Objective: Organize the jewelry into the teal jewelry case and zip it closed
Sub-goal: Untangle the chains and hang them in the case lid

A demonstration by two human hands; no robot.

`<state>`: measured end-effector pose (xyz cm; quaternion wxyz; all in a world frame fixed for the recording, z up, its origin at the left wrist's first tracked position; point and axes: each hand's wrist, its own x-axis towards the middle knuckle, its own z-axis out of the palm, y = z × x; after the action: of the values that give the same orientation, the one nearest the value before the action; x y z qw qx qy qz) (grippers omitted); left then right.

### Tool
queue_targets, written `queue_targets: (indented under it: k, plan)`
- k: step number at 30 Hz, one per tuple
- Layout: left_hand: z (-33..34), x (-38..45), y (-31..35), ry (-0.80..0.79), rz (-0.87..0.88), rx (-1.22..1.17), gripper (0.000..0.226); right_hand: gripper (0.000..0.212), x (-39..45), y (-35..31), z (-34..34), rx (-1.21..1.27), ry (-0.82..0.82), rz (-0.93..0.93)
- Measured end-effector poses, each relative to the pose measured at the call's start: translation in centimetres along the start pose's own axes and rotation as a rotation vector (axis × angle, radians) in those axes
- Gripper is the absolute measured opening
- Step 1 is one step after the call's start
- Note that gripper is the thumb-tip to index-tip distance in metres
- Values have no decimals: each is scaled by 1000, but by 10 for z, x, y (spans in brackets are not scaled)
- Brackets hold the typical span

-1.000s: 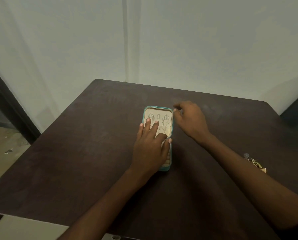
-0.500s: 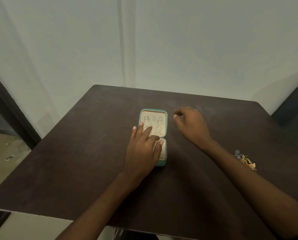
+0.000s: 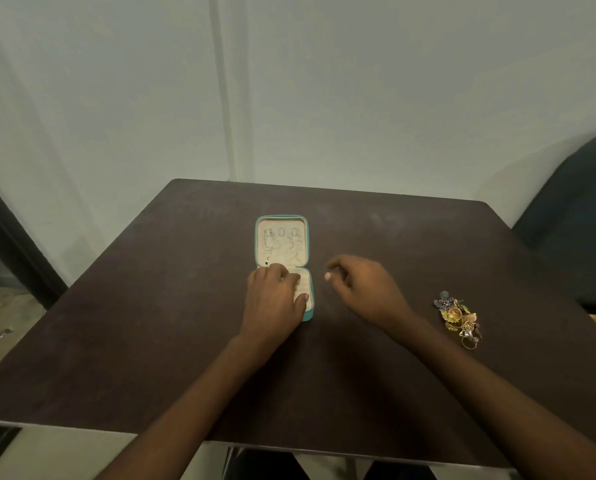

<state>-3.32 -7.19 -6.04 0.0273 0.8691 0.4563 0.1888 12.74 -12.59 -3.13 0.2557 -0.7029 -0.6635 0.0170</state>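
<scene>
Pale wall panels (image 3: 358, 98) back a dark brown table (image 3: 151, 323) whose far edge runs close under them; its left edge slants beside a dark door frame (image 3: 9, 237), with floor showing below. Wide bare wood lies left of the left hand (image 3: 272, 299), which rests palm-down on the near half of the open teal jewelry case (image 3: 308, 244), fingers bent over its cream compartments and thumb on its right side, gripping nothing that can be seen. Beyond those fingertips the far half lies flat, holding two thin chains (image 3: 268, 245). Just right of the case, apart from it, the right hand (image 3: 365, 289) hovers over the wood with fingers loosely curled, holding nothing. Well right of that hand a heap of loose jewelry (image 3: 459, 317) sits near the table's right edge, beside a dark chair back (image 3: 573, 220).
</scene>
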Motion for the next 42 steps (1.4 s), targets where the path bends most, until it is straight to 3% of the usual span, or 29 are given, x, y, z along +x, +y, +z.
queue_targets:
  k: [6, 17, 29, 36, 42]
  plan:
    - [-3, 1, 0, 49, -41, -3, 38, 32, -17, -15, 25, -85, -127, -71]
    - [9, 42, -2, -66, -145, 200, 60, 28, -25, -16, 36, -82, -96, -93]
    - [11, 38, 0, -4, -130, 97, 58, 28, -26, -17, 36, -40, -75, -79]
    - [16, 41, 0, -33, -131, 181, 55, 28, -27, -15, 37, -56, -78, -81]
    - [12, 40, 0, 36, -106, 145, 53, 29, -27, -15, 39, -60, -73, -87]
